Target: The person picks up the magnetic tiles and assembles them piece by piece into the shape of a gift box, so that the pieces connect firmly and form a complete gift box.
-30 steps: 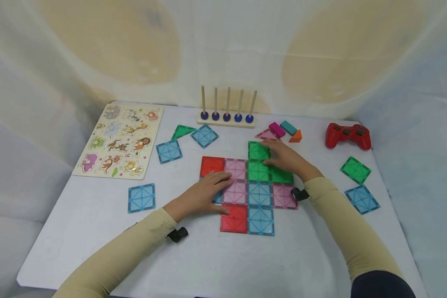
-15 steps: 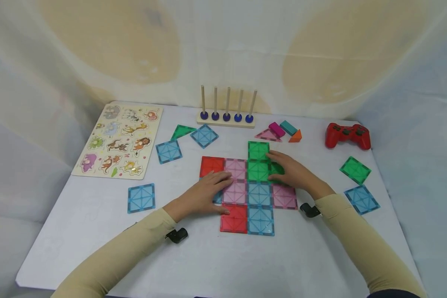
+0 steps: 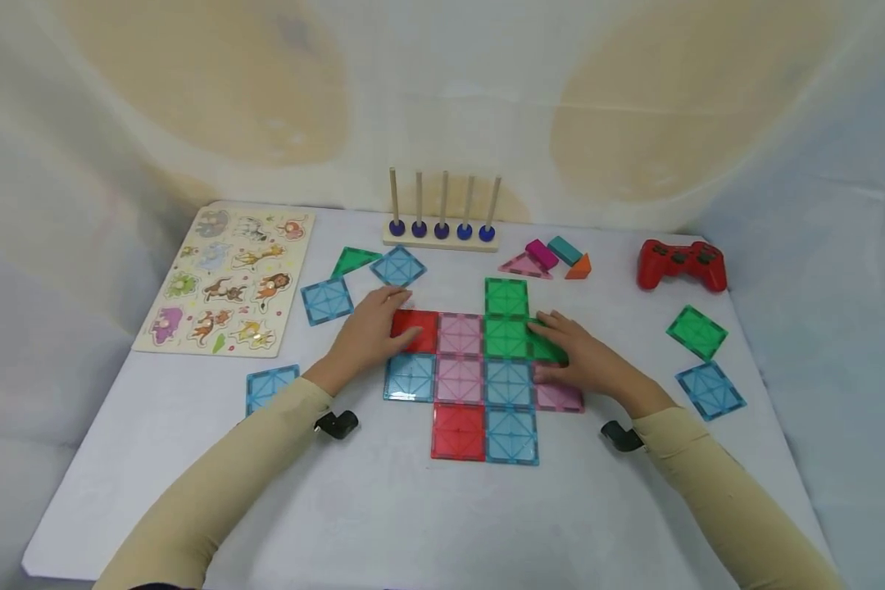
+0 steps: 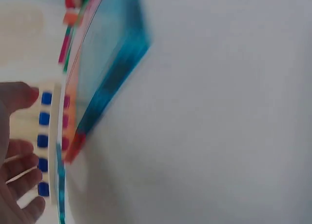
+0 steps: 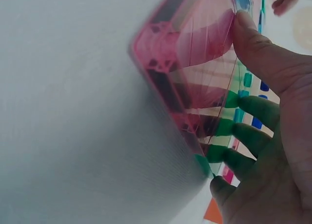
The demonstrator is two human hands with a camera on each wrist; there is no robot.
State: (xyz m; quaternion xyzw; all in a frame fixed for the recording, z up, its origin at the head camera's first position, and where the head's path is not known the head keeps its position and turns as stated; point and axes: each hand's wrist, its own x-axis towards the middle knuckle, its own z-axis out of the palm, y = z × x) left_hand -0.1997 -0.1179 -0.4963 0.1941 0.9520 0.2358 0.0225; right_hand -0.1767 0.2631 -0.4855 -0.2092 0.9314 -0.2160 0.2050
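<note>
Head view: flat tile mosaic (image 3: 479,373) lies mid-table, about eleven squares joined. Left hand (image 3: 369,332) rests flat, fingers straight, on the red tile (image 3: 416,328) at the far-left corner. Right hand (image 3: 578,356) presses with extended fingers on the green tile (image 3: 549,348) and pink tile (image 3: 560,396) at the right edge. Loose tiles remain: blue tile (image 3: 269,387) left, green (image 3: 696,332) and blue (image 3: 710,391) squares right. Judged partly built.

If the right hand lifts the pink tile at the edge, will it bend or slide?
The pink tile looks like rigid framed plastic, so it probably stays flat. It seems thin, likely light. On the smooth table it may slide easily, perhaps dragging adjoining tiles.
</note>
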